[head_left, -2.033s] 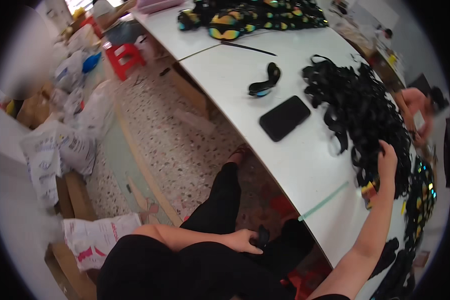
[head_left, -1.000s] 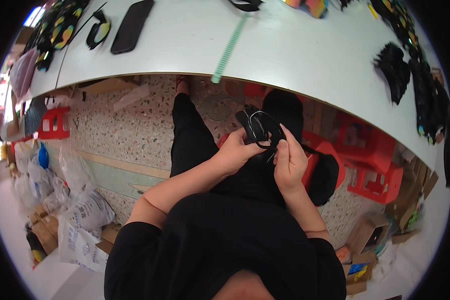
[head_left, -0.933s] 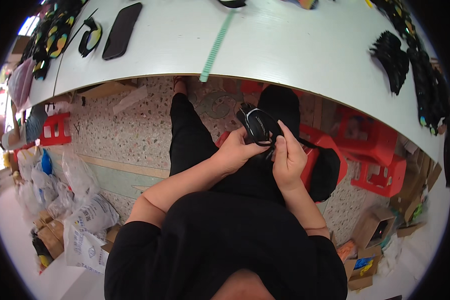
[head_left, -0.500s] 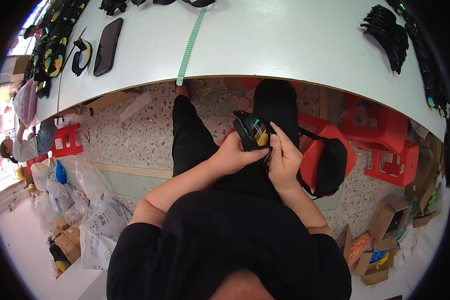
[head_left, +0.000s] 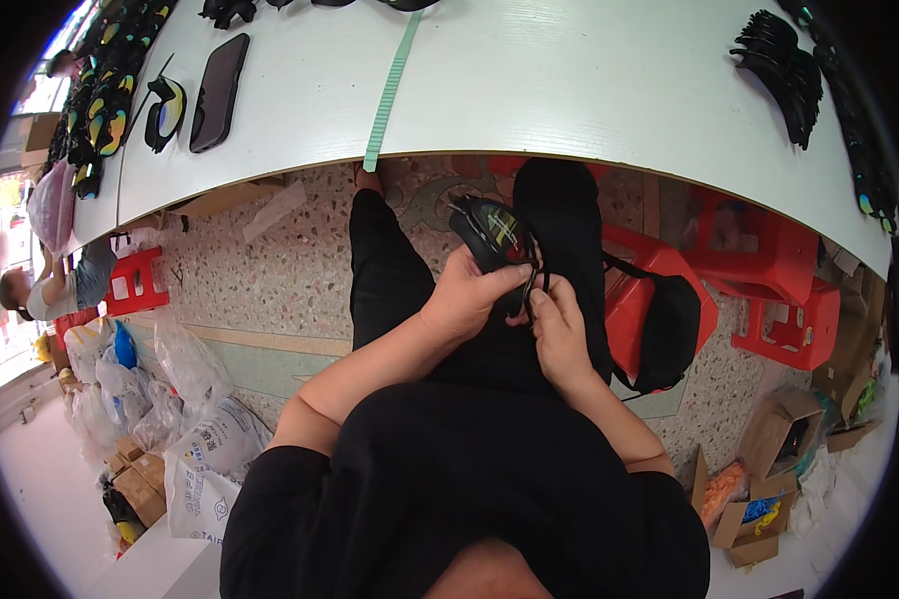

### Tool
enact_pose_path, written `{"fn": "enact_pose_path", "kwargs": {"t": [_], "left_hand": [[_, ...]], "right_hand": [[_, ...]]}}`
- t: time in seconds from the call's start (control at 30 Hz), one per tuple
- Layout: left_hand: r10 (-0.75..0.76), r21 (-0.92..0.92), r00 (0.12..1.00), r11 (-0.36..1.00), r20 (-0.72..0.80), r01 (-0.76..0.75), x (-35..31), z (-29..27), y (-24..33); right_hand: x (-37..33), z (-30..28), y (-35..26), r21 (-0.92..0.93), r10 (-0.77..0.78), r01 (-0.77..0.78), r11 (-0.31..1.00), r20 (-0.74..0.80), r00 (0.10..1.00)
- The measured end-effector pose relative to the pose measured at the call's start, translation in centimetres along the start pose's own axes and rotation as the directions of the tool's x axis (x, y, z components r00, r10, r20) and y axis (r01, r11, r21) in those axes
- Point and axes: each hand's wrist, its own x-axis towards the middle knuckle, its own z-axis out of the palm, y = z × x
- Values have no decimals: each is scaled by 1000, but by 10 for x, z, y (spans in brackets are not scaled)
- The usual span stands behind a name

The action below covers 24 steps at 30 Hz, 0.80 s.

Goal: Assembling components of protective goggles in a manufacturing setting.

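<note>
Above my lap, a pair of black sunglasses (head_left: 496, 236) with shiny, reflective lenses is held in both hands. My left hand (head_left: 466, 297) is closed round one side of it, the thumb pressed on the near edge. Thin black arms stick out toward the right, and my right hand (head_left: 561, 327) pinches one of them between thumb and fingers. The fingers of my left hand behind the frame are hidden.
The white table (head_left: 529, 90) ahead bears a phone (head_left: 218, 93), another pair of sunglasses (head_left: 166, 113), a green strip (head_left: 394, 90) and a stack of black curved parts (head_left: 784, 78). Red stools (head_left: 749, 245) and a black bag (head_left: 664, 329) are right; plastic bags (head_left: 185, 369) lie left.
The sunglasses have turned in my hands and moved slightly left and up. My right hand has come down from the lens edge to a black arm.
</note>
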Motion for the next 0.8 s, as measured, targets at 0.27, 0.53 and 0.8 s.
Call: {"fn": "enact_pose_path", "kwargs": {"t": [0.27,0.53,0.8], "left_hand": [[65,-23,996,998,-65,-67,1,-13,-17],[-160,361,967,905,-199,225,-9,-71,-15],[-121,565,983,825,138,23,29,1,-16]], "right_hand": [[14,-22,2,495,239,-288,820,162,957],[60,-95,-43,68,90,-103,992,173,981],[125,-93,-111,-627,402,34,778,539,740]]}}
